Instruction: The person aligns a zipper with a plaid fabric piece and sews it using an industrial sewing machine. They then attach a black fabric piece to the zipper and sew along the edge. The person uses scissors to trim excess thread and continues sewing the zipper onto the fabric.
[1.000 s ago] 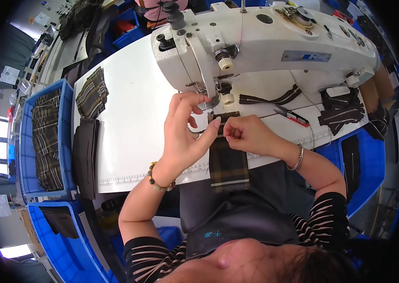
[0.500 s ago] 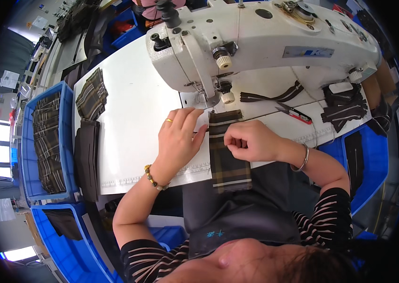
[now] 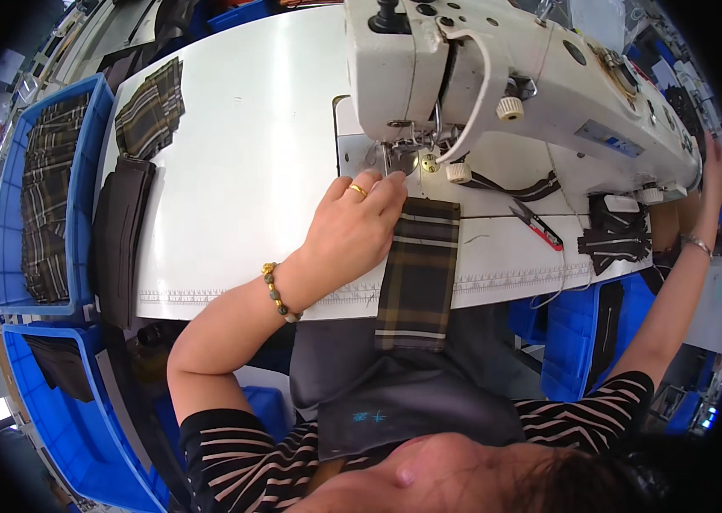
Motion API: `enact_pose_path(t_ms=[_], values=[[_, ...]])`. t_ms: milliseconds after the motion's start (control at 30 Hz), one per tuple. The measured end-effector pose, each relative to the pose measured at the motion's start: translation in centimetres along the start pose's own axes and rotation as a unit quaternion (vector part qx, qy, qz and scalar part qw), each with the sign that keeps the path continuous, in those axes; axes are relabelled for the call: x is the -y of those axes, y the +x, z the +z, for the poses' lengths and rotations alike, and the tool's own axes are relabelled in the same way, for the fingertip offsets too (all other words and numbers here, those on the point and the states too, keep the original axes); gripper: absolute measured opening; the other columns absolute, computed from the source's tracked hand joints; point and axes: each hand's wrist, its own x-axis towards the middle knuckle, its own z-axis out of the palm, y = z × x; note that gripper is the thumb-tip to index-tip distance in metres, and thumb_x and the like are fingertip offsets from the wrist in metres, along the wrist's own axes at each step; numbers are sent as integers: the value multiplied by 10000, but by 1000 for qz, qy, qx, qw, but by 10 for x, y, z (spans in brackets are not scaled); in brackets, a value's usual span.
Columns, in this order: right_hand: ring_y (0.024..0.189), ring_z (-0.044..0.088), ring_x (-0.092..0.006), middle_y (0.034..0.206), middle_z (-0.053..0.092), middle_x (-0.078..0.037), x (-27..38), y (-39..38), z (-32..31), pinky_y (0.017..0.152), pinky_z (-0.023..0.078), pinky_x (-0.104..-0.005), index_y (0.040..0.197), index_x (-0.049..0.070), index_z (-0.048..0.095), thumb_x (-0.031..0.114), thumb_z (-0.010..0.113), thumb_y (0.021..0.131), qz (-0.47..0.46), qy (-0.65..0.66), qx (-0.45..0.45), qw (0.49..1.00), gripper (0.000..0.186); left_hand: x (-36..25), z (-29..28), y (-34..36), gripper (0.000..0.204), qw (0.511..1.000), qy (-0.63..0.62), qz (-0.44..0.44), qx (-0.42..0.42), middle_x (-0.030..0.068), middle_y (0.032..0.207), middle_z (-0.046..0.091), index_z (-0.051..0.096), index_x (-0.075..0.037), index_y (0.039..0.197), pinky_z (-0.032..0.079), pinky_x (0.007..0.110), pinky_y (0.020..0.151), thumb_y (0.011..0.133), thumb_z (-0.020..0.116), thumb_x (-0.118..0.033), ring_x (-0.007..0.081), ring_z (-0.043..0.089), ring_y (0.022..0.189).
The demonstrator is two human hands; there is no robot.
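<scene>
My left hand (image 3: 357,218) is at the needle area of a white sewing machine (image 3: 395,85), its fingers bent together beside the presser foot (image 3: 387,158). Whatever those fingertips hold is hidden. Just right of them lies a flat dark plaid fabric piece (image 3: 419,274), its near end hanging over the table edge onto my apron. Stretched far out, my right hand (image 3: 714,175) is at the machine's right end. Its fingers are small and dim near the picture's rim, so their grip does not show clearly.
Red-and-black thread snips (image 3: 540,229) and a dark zipper (image 3: 532,190) lie right of the fabric, near a zipper pile (image 3: 616,239). At left are plaid pieces (image 3: 152,111), folded dark cloth (image 3: 122,231) and a blue bin (image 3: 88,205) of plaid pieces. Other blue bins (image 3: 105,436) flank the table.
My right hand has left the fabric and swung far right to the machine's end. My left hand has moved up to the needle area. The view has shifted, and the fabric lies flatter.
</scene>
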Motion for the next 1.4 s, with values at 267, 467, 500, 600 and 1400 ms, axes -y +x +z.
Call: enact_pose_path(t_ms=[267,467,500,600,1400], values=[[1179,648,-213,1340,681,-161,-37,-105,79,1029,494,-337,1377,-78,633,374,556,1097,97,217,-101,966,537,4,4,-15,490,999,-4,-40,7,44,1328,651,700,-13,1244,498,381,960,757,723,-63,224,599,1187],[1213,645,-270,1396,640,-185,-22,-132,75,1044,506,-373,1422,-80,591,442,501,1112,130,165,-86,974,614,5,7,-18,469,999,-10,-44,-4,35,1297,664,718,-23,1212,495,364,938,746,730,-72,212,608,1156],[1215,645,-276,1402,637,-184,0,-130,74,1041,509,-375,1428,-71,591,454,509,1108,193,219,-63,954,620,5,7,-17,464,999,-6,-45,1,32,1293,666,720,-24,1205,495,364,934,744,731,-71,211,609,1152],[1183,655,-231,1372,658,-139,9,-89,42,975,542,-355,1391,-43,628,467,587,1075,143,178,-30,973,601,6,7,-16,446,999,-8,-42,0,26,1277,674,729,-30,1187,497,360,923,744,733,-76,209,614,1143],[915,726,-333,1048,749,-162,224,-358,56,812,573,-351,1073,-1,744,49,783,899,-340,-18,170,925,185,10,5,-16,142,995,-27,-10,-93,-82,925,702,740,-148,809,478,322,790,698,826,-129,152,628,893]])
